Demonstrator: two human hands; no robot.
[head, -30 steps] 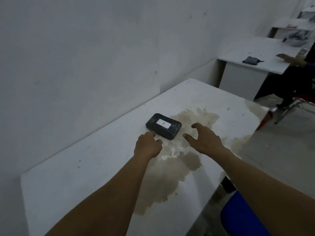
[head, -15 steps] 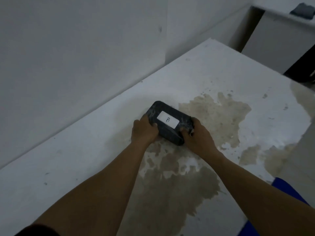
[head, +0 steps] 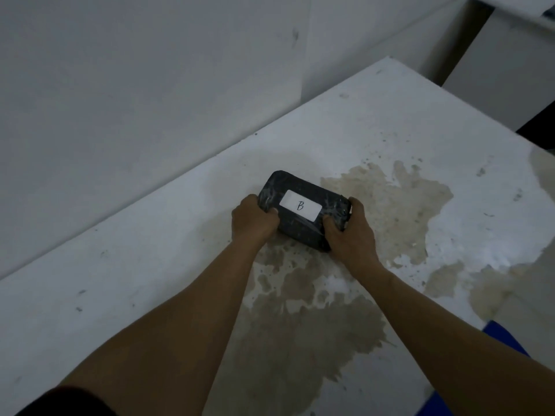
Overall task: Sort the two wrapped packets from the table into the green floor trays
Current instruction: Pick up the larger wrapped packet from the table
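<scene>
A black wrapped packet with a white label marked "B" lies on the white table, near the wall side. My left hand grips its left end, fingers curled over the top edge. My right hand grips its right end, thumb on top. Whether the packet rests on the table or is slightly raised cannot be told. Only one packet is in view, and no green trays are visible.
A large brownish stain spreads across the table under and right of the packet. A white wall runs along the table's far side. Another white desk stands at the upper right. Something blue shows below the table's right edge.
A second ago both hands were open beside the packet; they have since closed on its two ends. The view has tilted down and moved closer to the table.
</scene>
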